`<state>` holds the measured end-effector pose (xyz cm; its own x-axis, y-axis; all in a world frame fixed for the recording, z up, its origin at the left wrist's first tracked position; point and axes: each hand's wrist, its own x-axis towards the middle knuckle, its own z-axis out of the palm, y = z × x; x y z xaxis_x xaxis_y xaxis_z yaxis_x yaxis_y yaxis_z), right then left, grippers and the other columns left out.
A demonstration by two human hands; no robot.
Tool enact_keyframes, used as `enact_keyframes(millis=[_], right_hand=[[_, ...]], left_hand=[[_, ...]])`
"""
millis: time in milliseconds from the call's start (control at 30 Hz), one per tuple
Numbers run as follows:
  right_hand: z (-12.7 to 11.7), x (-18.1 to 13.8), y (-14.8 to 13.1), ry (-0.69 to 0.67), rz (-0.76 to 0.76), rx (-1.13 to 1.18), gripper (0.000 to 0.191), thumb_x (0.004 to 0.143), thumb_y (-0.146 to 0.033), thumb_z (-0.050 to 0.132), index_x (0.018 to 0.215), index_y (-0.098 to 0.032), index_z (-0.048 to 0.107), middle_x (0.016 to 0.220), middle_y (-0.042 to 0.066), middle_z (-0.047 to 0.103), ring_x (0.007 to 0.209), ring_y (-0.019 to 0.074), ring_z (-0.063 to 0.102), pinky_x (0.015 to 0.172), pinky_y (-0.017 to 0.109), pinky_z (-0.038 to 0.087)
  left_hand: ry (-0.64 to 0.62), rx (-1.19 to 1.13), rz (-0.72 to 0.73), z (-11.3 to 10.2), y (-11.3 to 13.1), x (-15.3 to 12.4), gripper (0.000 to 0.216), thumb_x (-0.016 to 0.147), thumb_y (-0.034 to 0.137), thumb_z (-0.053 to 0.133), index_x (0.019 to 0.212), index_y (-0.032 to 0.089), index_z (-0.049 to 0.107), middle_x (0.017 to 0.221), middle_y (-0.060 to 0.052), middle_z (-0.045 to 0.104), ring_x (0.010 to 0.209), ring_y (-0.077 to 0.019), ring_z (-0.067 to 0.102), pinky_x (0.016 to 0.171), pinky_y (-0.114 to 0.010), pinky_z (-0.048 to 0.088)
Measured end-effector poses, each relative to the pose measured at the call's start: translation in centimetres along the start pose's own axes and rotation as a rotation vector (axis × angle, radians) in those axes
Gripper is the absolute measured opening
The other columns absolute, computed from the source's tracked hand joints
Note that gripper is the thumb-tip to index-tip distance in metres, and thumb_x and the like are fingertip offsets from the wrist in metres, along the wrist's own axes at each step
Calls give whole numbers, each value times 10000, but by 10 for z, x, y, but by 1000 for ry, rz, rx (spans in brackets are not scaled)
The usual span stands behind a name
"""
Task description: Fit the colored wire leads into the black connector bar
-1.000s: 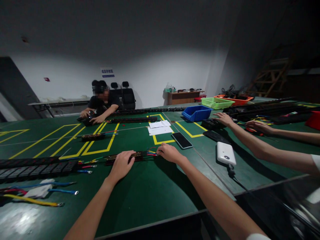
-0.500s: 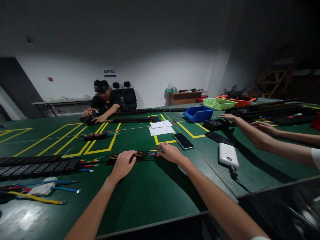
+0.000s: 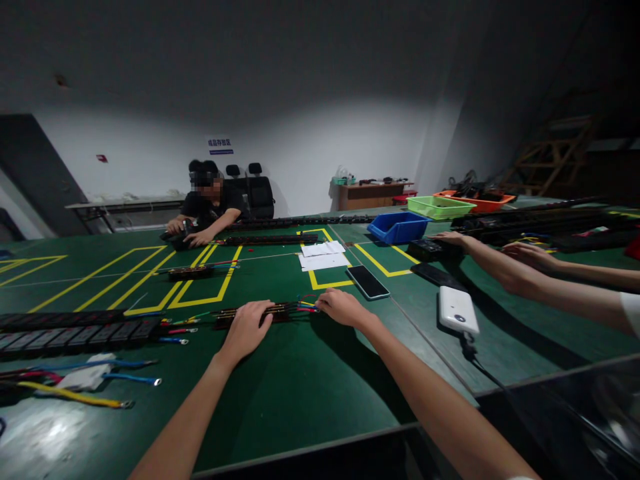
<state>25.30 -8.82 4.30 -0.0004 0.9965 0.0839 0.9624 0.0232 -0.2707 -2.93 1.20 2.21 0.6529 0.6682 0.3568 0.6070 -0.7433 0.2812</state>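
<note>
In front of me lies a short dark cable chain (image 3: 285, 311) with coloured wires coming out of both ends. My left hand (image 3: 249, 325) is laid over its middle, fingers curled across the far side and thumb apart, holding it against the table. At the chain's right end, thin coloured wires (image 3: 307, 306) in red, yellow and blue reach my right hand (image 3: 339, 307). That hand is closed in a pinch on the wire ends; the fingertips partly hide them.
Left lie black cable chains (image 3: 115, 333) and lugged cables (image 3: 95, 395). Right of my hand are a phone (image 3: 369, 282), a white power bank (image 3: 457, 309) and a blue bin (image 3: 399, 227). A co-worker's arms (image 3: 520, 280) reach in from the right; another person (image 3: 210, 203) sits opposite.
My right hand has shifted very slightly down at the wire ends. My left hand stays put. On the right, the co-worker's hand has lowered onto a black box.
</note>
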Motion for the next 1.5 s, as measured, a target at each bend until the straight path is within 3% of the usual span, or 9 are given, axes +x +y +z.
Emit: enact_keyframes(millis=[67, 200, 333, 700, 967, 1167, 1500], right_hand=[[0, 0, 1, -7, -6, 14, 352, 1060, -380, 417, 1059, -220, 731, 1103, 94, 681, 979, 216, 654, 745, 270, 397], [3, 1, 5, 30, -15, 52, 227, 996, -384, 573, 1118, -231, 689, 1118, 76, 672, 956, 199, 642, 728, 259, 388], [11, 2, 7, 70, -1, 49, 295, 950, -392, 662, 1192, -233, 607, 1145, 74, 653, 947, 201, 627, 708, 263, 377], [4, 3, 5, 16, -6, 45, 248, 1010, -351, 536, 1037, -251, 761, 1078, 74, 686, 987, 208, 648, 770, 261, 406], [6, 4, 9, 85, -3, 100, 180, 963, -376, 629, 1048, -237, 705, 1038, 51, 681, 916, 183, 632, 681, 250, 359], [13, 4, 7, 82, 27, 79, 265, 943, -381, 671, 1154, -235, 604, 1106, 59, 653, 940, 192, 615, 684, 257, 346], [6, 3, 5, 31, -10, 49, 215, 994, -364, 566, 1034, -258, 749, 1070, 67, 680, 984, 217, 643, 741, 270, 393]], left_hand=[[-5, -2, -1, 0, 0, 0, 412, 1004, 408, 458, 1322, 224, 643, 1360, -83, 671, 1286, -266, 589, 1137, -544, 427], [-17, -17, -14, -3, 3, 0, 414, 1006, 408, 454, 1333, 231, 636, 1366, -83, 667, 1293, -268, 584, 1136, -556, 425], [-21, -29, -20, -5, 4, -1, 416, 999, 415, 463, 1328, 231, 640, 1363, -88, 669, 1292, -279, 585, 1126, -565, 434], [4, -4, 9, -6, 6, 0, 393, 992, 397, 473, 1290, 222, 659, 1336, -89, 685, 1269, -279, 599, 1122, -536, 441], [8, -17, 15, -1, 0, -1, 417, 1004, 429, 455, 1318, 231, 645, 1353, -86, 674, 1281, -273, 590, 1134, -548, 429], [-10, -23, -8, -3, 3, 0, 412, 1001, 414, 462, 1318, 225, 646, 1354, -90, 674, 1282, -273, 588, 1131, -550, 430], [2, -18, 7, 0, -1, 0, 413, 1004, 422, 458, 1320, 231, 644, 1356, -80, 671, 1288, -269, 583, 1139, -544, 421]])
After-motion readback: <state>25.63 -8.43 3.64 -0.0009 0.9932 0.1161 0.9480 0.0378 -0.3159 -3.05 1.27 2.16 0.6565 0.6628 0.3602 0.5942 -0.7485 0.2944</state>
